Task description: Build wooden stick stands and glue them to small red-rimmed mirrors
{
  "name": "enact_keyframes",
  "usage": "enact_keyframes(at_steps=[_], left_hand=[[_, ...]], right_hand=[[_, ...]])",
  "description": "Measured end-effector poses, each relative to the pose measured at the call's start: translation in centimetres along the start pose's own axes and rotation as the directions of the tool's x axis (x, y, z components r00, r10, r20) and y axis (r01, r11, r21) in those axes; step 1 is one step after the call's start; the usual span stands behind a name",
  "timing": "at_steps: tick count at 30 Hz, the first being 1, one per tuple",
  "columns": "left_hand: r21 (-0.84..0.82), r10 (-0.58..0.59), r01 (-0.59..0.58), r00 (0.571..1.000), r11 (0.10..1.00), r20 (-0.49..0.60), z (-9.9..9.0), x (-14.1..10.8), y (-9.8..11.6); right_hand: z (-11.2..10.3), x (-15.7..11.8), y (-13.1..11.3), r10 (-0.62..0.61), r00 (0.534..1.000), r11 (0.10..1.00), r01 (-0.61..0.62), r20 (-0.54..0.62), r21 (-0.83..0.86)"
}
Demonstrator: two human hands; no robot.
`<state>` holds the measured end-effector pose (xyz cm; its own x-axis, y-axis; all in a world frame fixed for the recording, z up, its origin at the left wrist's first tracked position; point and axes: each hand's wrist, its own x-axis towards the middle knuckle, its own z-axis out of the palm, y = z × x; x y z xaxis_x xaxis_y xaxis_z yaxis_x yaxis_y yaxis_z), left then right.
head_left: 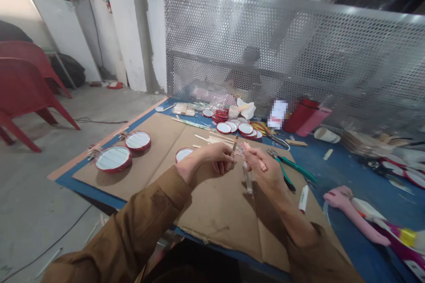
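My left hand (221, 155) pinches a short wooden stick (234, 145), held upright above the cardboard. Just to its right, my right hand (264, 166) is closed, its fingers curled near the stick; whatever it holds, if anything, is too small to make out. Below the hands a narrow clear strip or tube (248, 180) lies on the cardboard sheet (219, 212). Partly behind my left forearm sits a red-rimmed white disc (183, 154). Loose wooden sticks (212, 139) are scattered beyond my left hand. Pliers with green handles (287, 172) rest right of my right hand.
Two red-rimmed round pieces with sticks (113, 159) stand at the left. Several white discs (245, 129) are piled at the back, before a perforated metal panel (232, 31). A white tube (303, 199) and a pink tool (355, 216) lie right. Red chairs (29, 84) stand left.
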<state>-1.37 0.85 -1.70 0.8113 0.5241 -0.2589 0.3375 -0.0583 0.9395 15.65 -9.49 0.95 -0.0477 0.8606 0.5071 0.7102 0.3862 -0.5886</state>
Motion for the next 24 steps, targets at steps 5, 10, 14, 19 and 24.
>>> enact_keyframes(at_steps=[5,10,14,19,24], left_hand=[[0.030,-0.007,0.008,1.000,1.000,-0.027,-0.1,0.2,-0.5],[0.052,-0.024,0.025,1.000,0.998,-0.020,-0.2,0.0,-0.4],[0.070,-0.030,0.030,1.000,0.997,-0.005,-0.2,-0.1,0.0],[0.099,-0.020,0.019,1.000,0.995,0.005,-0.2,-0.1,0.0],[0.081,-0.023,0.023,1.000,0.996,-0.008,-0.1,-0.4,0.3]], right_hand=[[-0.3,0.6,2.2,-0.109,0.994,0.951,0.103,-0.007,-0.291],[-1.9,1.0,4.4,-0.071,0.990,0.864,0.124,0.126,-0.487],[-2.9,0.9,4.5,-0.049,0.983,0.822,0.141,0.178,-0.552],[-3.1,0.2,3.5,-0.045,0.946,0.752,0.244,0.322,-0.612],[-3.1,-0.2,2.4,0.049,0.892,0.675,0.302,0.449,-0.673]])
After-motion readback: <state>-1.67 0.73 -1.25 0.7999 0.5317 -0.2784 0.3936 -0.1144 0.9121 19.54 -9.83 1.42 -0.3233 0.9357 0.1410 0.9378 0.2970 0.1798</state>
